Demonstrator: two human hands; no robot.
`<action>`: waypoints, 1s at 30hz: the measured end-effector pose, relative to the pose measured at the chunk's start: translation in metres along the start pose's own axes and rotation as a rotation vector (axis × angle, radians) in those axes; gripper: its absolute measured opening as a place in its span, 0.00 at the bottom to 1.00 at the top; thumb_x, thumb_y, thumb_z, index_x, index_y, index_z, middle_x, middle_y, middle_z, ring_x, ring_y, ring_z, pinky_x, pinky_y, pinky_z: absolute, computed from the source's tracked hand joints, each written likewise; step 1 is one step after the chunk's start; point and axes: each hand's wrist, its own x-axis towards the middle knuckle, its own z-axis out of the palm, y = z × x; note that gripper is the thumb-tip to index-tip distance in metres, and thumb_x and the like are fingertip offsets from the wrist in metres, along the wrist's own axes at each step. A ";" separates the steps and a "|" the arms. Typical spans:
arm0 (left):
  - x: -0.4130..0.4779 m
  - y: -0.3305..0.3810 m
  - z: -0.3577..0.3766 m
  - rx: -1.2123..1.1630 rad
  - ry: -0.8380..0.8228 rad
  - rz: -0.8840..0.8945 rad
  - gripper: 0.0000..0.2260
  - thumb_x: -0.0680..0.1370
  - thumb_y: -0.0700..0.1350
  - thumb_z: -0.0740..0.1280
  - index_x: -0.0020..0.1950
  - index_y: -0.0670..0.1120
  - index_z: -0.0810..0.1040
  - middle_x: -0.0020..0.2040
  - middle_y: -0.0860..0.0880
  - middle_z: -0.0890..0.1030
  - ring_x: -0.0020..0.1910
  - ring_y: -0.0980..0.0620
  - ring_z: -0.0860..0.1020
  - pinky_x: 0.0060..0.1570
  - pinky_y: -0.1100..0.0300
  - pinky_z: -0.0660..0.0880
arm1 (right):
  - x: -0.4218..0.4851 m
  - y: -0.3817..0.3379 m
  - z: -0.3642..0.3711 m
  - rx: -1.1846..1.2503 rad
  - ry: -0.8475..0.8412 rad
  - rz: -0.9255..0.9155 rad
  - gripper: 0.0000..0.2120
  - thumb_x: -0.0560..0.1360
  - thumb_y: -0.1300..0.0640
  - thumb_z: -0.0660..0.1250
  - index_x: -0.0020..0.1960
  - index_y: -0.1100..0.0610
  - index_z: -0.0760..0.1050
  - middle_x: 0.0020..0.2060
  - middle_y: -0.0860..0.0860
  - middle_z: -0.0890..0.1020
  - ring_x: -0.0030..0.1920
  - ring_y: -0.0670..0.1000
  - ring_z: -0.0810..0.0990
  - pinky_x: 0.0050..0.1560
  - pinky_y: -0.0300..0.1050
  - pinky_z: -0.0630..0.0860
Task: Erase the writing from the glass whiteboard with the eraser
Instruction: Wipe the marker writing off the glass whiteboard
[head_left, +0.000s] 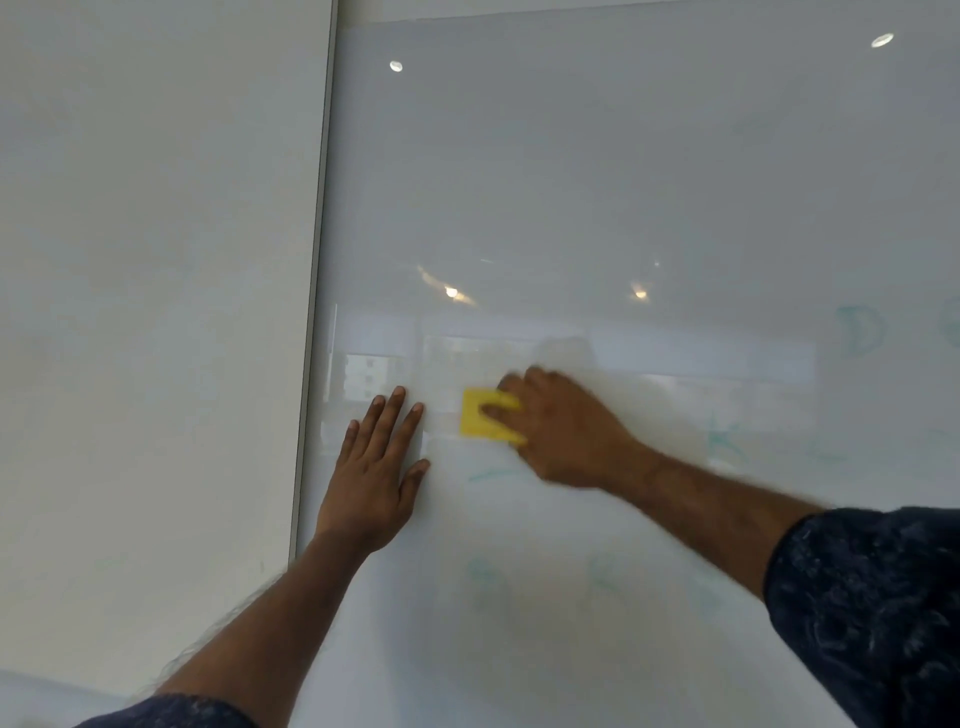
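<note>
A big shiny glass whiteboard fills most of the view. It stands next to a plain white wall panel, with a thin grey edge strip between them.

The right hand holds a small yellow square eraser flat against the glass. Its fingers are clamped on the eraser, with some on top and the thumb below. The eraser sits low on the board, a bit left of the middle, just to the right of the other hand. The right hand looks blurry.

The left hand lies flat on the glass near the board's left edge. Its fingers are straight and a little apart, holding nothing. The two hands are near each other but do not touch.

Faint green writing shows on the glass to the right of the eraser, and more pale green marks sit lower down. A short green line lies just below the eraser. A faint green letter is far to the right. The marks are too pale to read.

Both arms wear dark blue patterned sleeves. Small bright light spots shine in the glass.
</note>
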 end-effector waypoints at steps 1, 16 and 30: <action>0.000 0.000 0.001 -0.002 -0.002 -0.003 0.28 0.83 0.54 0.55 0.83 0.52 0.52 0.84 0.51 0.49 0.82 0.51 0.45 0.78 0.44 0.51 | 0.004 0.009 -0.004 0.001 0.028 0.077 0.22 0.68 0.53 0.67 0.62 0.55 0.76 0.55 0.59 0.76 0.48 0.60 0.71 0.47 0.51 0.71; -0.009 0.005 0.007 -0.013 0.007 -0.049 0.28 0.84 0.54 0.54 0.83 0.54 0.51 0.84 0.51 0.48 0.82 0.50 0.44 0.78 0.44 0.49 | -0.019 -0.014 0.001 0.048 0.054 0.210 0.23 0.67 0.55 0.70 0.62 0.54 0.76 0.53 0.56 0.76 0.47 0.59 0.72 0.44 0.50 0.69; -0.034 0.006 0.014 0.001 -0.023 -0.082 0.28 0.83 0.57 0.53 0.83 0.54 0.50 0.84 0.52 0.47 0.82 0.50 0.44 0.79 0.50 0.45 | 0.002 0.021 -0.016 -0.011 0.122 0.353 0.24 0.67 0.55 0.72 0.62 0.55 0.76 0.55 0.58 0.76 0.48 0.61 0.73 0.44 0.51 0.72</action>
